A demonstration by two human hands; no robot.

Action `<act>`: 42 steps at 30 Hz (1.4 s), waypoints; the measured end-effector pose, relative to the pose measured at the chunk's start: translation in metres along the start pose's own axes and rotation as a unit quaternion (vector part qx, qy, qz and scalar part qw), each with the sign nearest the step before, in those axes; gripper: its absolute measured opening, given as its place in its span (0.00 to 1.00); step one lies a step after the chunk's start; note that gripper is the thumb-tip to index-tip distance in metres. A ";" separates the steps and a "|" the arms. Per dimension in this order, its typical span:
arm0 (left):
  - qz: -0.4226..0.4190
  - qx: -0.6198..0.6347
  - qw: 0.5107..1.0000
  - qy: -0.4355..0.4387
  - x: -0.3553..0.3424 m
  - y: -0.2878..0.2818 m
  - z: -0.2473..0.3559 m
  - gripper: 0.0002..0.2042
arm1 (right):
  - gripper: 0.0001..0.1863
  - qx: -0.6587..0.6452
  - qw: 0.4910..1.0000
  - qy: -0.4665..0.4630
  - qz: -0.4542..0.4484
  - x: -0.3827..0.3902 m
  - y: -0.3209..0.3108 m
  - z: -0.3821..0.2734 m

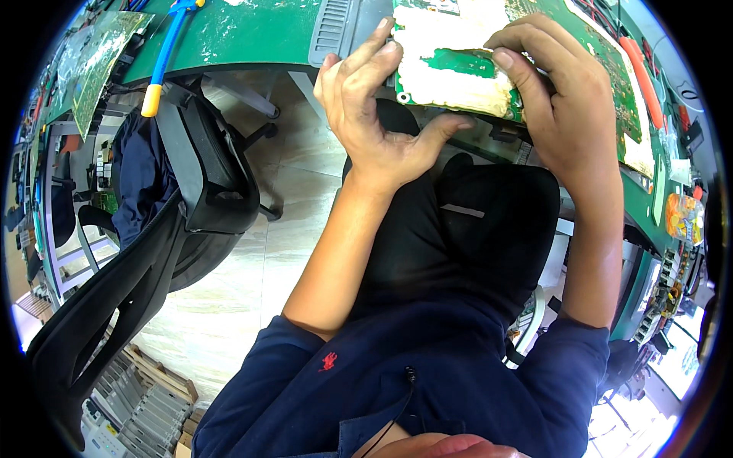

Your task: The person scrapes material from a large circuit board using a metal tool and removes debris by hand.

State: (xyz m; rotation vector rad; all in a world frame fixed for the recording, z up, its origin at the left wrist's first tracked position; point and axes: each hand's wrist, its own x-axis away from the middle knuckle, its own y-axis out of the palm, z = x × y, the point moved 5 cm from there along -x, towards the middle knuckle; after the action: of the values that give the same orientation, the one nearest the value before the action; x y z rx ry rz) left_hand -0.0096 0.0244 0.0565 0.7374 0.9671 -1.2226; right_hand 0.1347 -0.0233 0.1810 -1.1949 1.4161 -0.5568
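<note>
A green circuit board (628, 107) lies at the top of the view, much of it covered by a cream-coloured coating (443, 90) with ragged edges. Bare green (462, 62) shows through a gap in that layer. My right hand (561, 84) is over the board, its thumb and forefinger pinched together at the edge of the coating beside the gap. What lies between those fingertips is partly hidden. At the board's left edge is my left hand (374, 122), fingers apart, fingertips against the edge and thumb stretched out below the near edge.
The board sits on a green workbench (252, 34) beside a grey ridged plastic piece (333, 34). A blue-and-yellow tool (162, 65) overhangs the bench edge. A black chair (206, 175) stands left. An orange-handled tool (641, 80) and a clear container (683, 217) are right.
</note>
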 end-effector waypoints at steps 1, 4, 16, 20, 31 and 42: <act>0.000 0.001 1.000 -0.002 0.000 0.000 0.000 0.42 | 0.04 0.005 1.000 0.003 -0.003 0.000 -0.001 0.000; -0.001 0.003 1.000 -0.006 -0.001 0.000 0.001 0.43 | 0.05 -0.001 1.000 0.016 0.001 0.000 0.000 0.001; -0.005 -0.008 1.000 -0.027 0.000 0.000 0.003 0.42 | 0.04 0.000 1.000 0.007 -0.004 0.001 -0.002 0.001; -0.005 -0.006 1.000 -0.029 -0.001 0.000 0.002 0.42 | 0.05 0.022 1.000 -0.020 0.004 -0.001 -0.004 -0.004; -0.017 -0.008 0.999 -0.031 0.000 -0.001 0.001 0.41 | 0.09 0.003 1.000 -0.019 0.019 -0.001 -0.005 -0.006; -0.061 -0.017 0.997 -0.038 0.001 -0.002 0.004 0.43 | 0.06 -0.020 1.000 0.017 0.010 -0.008 0.000 -0.003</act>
State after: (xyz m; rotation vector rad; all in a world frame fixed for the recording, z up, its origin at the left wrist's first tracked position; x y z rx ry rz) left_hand -0.0104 0.0205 0.0574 0.6085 0.9777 -1.3277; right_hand 0.1307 -0.0170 0.1856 -1.2065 1.4723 -0.5405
